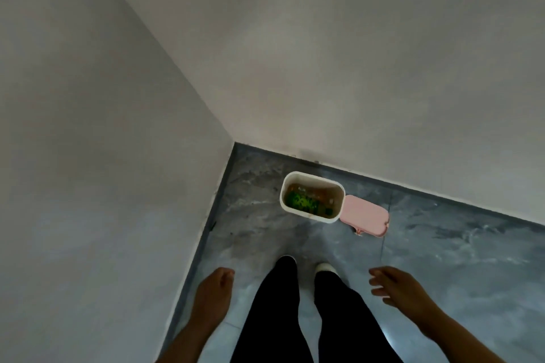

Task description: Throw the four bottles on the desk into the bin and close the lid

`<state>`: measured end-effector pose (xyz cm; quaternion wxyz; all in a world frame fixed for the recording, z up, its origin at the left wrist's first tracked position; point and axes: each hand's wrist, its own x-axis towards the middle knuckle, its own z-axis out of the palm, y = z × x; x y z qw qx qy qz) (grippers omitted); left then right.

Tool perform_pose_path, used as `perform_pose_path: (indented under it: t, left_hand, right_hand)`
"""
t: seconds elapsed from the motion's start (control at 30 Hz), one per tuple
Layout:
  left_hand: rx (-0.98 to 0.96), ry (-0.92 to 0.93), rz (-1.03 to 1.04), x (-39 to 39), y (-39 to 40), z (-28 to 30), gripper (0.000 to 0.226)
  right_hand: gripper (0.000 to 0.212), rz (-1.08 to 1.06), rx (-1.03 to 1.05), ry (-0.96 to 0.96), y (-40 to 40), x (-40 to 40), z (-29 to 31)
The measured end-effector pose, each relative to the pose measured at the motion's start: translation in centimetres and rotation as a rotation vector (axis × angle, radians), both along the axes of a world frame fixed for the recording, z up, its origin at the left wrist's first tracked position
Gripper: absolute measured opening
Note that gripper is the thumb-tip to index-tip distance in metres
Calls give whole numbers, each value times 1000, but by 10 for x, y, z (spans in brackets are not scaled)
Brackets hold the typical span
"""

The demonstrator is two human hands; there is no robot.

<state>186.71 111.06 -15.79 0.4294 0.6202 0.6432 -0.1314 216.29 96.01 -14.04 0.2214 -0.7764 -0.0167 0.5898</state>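
A small white bin stands on the floor near the corner of the room, seen from above. Inside it lie bottles with green and orange labels, blurred together. Its pink lid hangs open, swung out to the bin's right. My left hand hangs low at the left, fingers loosely curled with nothing in them. My right hand is at the lower right, fingers spread and empty. Both hands are well short of the bin. The desk is out of view.
Two pale walls meet in a corner behind the bin, with a dark skirting along the grey marbled floor. My legs in black trousers and light shoes stand between my hands, in front of the bin.
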Motion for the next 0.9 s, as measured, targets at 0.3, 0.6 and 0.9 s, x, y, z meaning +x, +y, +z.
perform_pose_path:
  t: [0.3,0.6,0.9]
  left_hand:
    - [-73,48,232,-38,-128,17,25]
    - [-92,48,741,-103,-228,36,21]
    - [-40,30,1061,-149,-308,28,22]
  right_hand:
    - [27,179,-52,0,-46,24,14]
    - [25,483,-66,-85,-35,1,30]
    - [24,821,2,-147,9,-67,34]
